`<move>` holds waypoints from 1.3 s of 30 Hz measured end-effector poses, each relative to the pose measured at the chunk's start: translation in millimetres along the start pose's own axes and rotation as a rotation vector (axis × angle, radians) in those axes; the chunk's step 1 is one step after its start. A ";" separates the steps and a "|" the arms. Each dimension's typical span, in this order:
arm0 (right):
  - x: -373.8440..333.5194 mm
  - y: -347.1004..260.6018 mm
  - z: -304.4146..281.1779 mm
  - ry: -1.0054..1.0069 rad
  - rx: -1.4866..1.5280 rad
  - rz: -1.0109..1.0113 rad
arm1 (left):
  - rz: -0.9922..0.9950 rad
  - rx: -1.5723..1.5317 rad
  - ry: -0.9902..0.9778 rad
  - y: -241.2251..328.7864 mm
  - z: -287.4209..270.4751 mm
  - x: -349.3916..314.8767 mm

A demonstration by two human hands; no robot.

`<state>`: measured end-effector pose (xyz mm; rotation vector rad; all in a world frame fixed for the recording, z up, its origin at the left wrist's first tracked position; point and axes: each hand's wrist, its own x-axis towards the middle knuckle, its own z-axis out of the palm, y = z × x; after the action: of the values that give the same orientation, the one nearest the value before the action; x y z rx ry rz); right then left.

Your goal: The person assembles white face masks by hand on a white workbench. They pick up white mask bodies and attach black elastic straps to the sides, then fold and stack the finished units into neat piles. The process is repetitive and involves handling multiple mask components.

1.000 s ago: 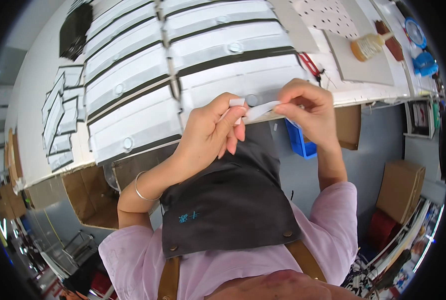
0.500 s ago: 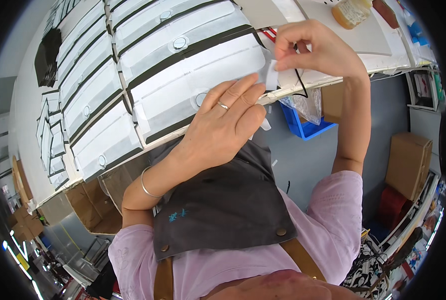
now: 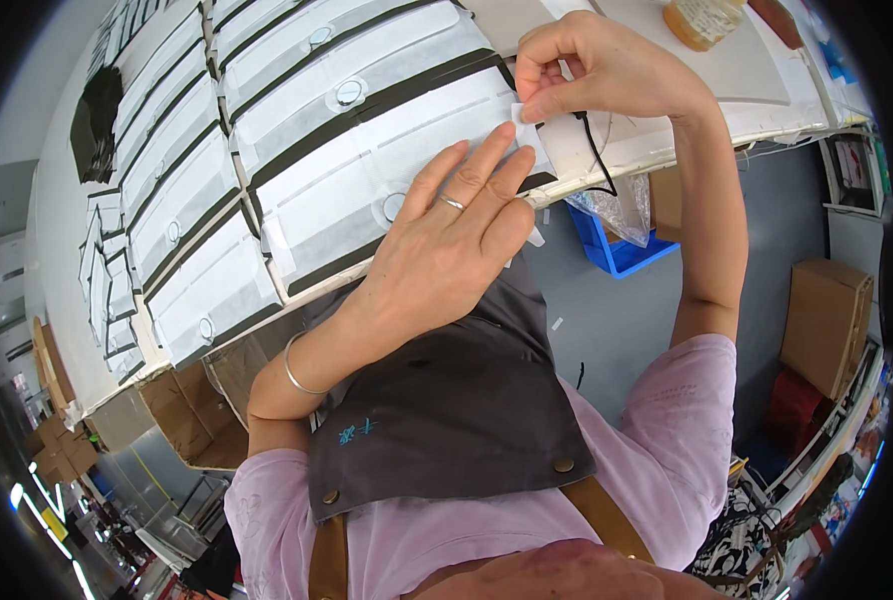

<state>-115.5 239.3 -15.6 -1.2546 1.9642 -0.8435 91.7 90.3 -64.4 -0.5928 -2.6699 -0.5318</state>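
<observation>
My left hand [image 3: 446, 235] lies with its fingers stretched out over the right part of the nearest white panel [image 3: 351, 160], which has black edges and a translucent band. It partly covers a round silvery disc [image 3: 393, 207] on that panel. My right hand [image 3: 601, 70] is at the panel's right end, thumb and forefinger pinching a small white strip [image 3: 525, 124]. The strip lies against the panel's end, close to my left fingertips; whether it is stuck down cannot be told.
Rows of similar panels [image 3: 296, 100] cover the table leftward and behind. A jar of amber liquid [image 3: 704, 22] stands at the far right, near a grey board [image 3: 756, 75]. A black cable [image 3: 596, 150] hangs over the table edge, above a blue crate [image 3: 621, 262]. Cardboard boxes [image 3: 826, 320] stand right.
My right hand has moved a little left and away from me, bringing the white strip against the panel's end. My left hand stays on the panel, nearly unmoved.
</observation>
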 end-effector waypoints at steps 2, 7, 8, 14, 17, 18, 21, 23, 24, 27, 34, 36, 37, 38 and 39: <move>0.6 4.5 5.6 0.039 -0.017 -0.010 | -0.002 0.006 -0.006 -0.8 0.9 -0.3; 0.7 14.8 10.0 0.067 0.027 -0.050 | -0.011 -0.003 -0.028 -1.8 1.0 -1.0; 0.2 16.0 11.1 0.079 0.035 -0.047 | -0.014 -0.008 -0.033 -1.9 1.4 -1.9; -11.9 2.3 35.6 0.194 0.234 0.077 | -0.012 -0.035 -0.040 -4.4 3.7 -5.0; -7.1 10.6 41.1 0.229 0.272 0.033 | -0.016 -0.032 -0.051 -4.1 1.7 -4.7; -5.9 10.8 43.3 0.241 0.293 0.022 | -0.019 -0.028 -0.055 -4.5 0.8 -5.6; -3.1 5.5 48.3 0.270 0.341 0.006 | -0.032 -0.063 -0.059 -6.1 -1.2 -8.8; -2.1 -2.7 50.8 0.282 0.351 0.018 | -0.037 -0.066 -0.064 -8.1 -4.2 -12.3; -1.1 -4.3 52.6 0.283 0.353 0.013 | -0.038 -0.070 -0.066 -9.2 -5.6 -14.0; 0.8 -7.3 56.9 0.286 0.340 0.003 | -0.040 -0.075 -0.089 -11.5 -11.4 -19.5; -6.5 -4.1 57.2 0.483 0.199 -0.005 | -0.051 -0.102 -0.082 -11.3 -13.5 -20.3; -18.3 -7.1 58.0 0.557 0.107 0.023 | -0.050 -0.111 -0.068 -12.5 -11.9 -20.8; -24.9 -7.2 62.9 0.599 0.024 -0.007 | -0.053 -0.116 -0.062 -12.3 -12.1 -20.9; -29.6 -5.5 67.1 0.641 -0.059 -0.039 | -0.055 -0.121 -0.055 -11.7 -12.7 -20.7; -33.3 0.1 71.3 0.686 -0.148 -0.133 | -0.056 -0.127 -0.050 -10.9 -12.8 -19.8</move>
<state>-47.8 258.0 -51.1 -1.2991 2.5276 -1.3500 106.8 69.1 -64.5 -0.5753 -2.7213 -0.7154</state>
